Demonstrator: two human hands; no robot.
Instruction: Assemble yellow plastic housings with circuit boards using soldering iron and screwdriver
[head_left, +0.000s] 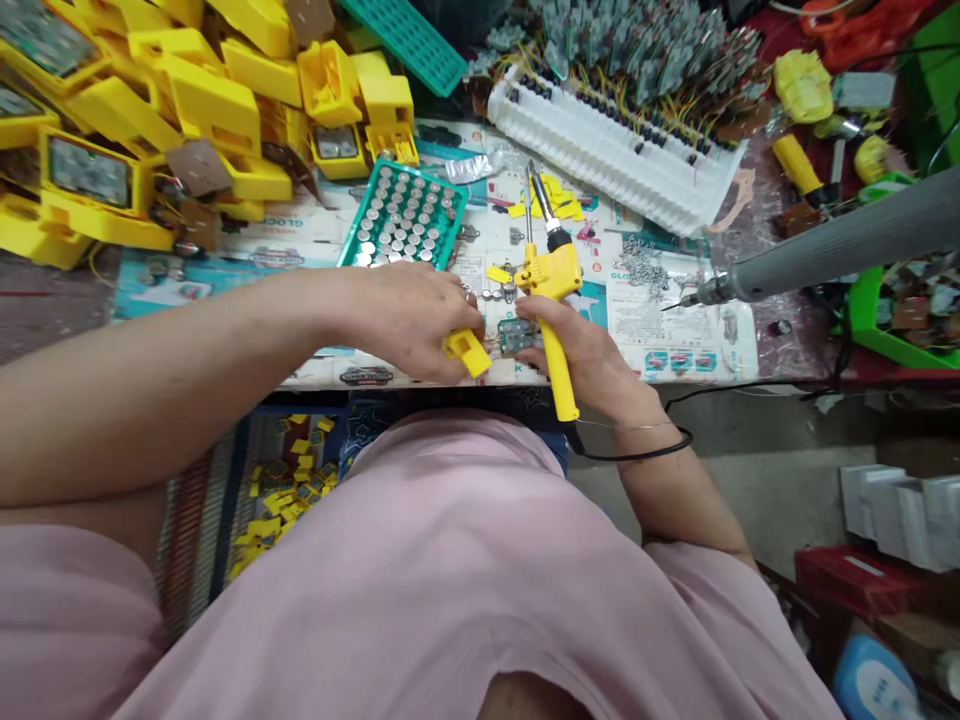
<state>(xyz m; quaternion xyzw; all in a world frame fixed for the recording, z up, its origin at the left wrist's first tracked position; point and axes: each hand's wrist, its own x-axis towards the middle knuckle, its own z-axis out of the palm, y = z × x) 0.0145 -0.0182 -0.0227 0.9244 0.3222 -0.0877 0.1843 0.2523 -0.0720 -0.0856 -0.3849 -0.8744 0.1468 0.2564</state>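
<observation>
My left hand (409,315) is closed round a small yellow plastic casing (469,352) near the table's front edge. A yellow soldering gun (556,272) with a metal tip pointing away from me is in my right hand (589,350), its handle lying across the fingers. The same hand pinches a small grey-green circuit board (516,336), just right of the casing and apart from it. Little round metal parts (495,294) lie beyond the board. Past my left hand is a green tray (456,215) with rows of round silver cells.
Yellow housings (210,105) are heaped at the left. A white rack (615,150) of wired boards stands at the back. From the right a grey electric screwdriver (825,245) reaches over small screws (641,265). A green bin (870,320) sits at the right edge.
</observation>
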